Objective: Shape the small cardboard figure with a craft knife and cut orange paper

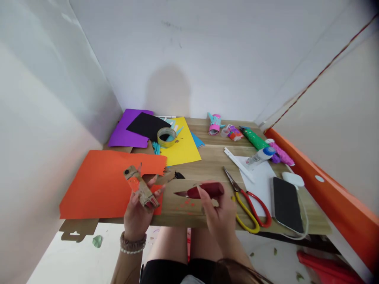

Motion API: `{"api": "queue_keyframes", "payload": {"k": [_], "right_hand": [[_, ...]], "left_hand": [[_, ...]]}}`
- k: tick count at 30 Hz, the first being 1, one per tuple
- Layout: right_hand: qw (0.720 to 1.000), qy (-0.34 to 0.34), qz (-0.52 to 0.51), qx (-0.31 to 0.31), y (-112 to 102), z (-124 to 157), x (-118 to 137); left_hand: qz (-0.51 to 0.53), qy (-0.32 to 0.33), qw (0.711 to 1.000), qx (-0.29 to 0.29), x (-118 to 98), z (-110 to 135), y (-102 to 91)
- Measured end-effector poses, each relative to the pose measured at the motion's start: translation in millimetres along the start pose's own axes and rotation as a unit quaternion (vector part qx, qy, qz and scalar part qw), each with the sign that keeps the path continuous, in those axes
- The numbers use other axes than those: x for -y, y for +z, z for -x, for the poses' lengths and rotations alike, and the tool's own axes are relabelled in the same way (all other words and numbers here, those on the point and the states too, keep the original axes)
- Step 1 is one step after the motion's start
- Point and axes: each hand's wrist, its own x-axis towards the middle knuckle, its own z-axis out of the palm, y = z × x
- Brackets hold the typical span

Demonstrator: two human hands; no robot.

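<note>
My left hand [136,209] is closed around a small cardboard figure [139,187] with a black eye and an orange-painted patch, held up over the near edge of the wooden table [207,165]. My right hand [217,213] grips a fat red marker [204,191], its tip pointing left toward the figure. Small red marks dot the wood under the marker. An orange paper sheet [103,183] lies behind and under the left hand.
Red-and-yellow scissors [248,205], a black phone [286,205], white paper with a glue bottle [260,156], yellow paper [185,148], a tape roll [166,137], purple and black sheets [130,128], and small paper crafts [214,123] fill the table. White walls stand left and behind; an orange rail [325,193] runs right.
</note>
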Motion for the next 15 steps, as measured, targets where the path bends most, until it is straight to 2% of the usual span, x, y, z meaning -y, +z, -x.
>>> {"api": "queue_keyframes", "payload": {"k": [2, 4, 11, 15], "right_hand": [[0.999, 0.019, -0.022, 0.034, 12, -4, 7], [0.998, 0.01, -0.017, 0.059, 21, -8, 9], [0.986, -0.095, 0.074, 0.112, 37, -23, -3], [0.979, -0.052, 0.131, 0.144, 40, -36, 4]], "left_hand": [[0.005, 0.005, 1.0, -0.002, 0, -1, -0.2], [0.007, 0.009, 1.0, -0.001, 0, -1, -1.3], [0.007, 0.016, 1.0, -0.017, 4, 1, -0.3], [-0.002, 0.011, 1.0, -0.019, 4, 1, 1.0]]}}
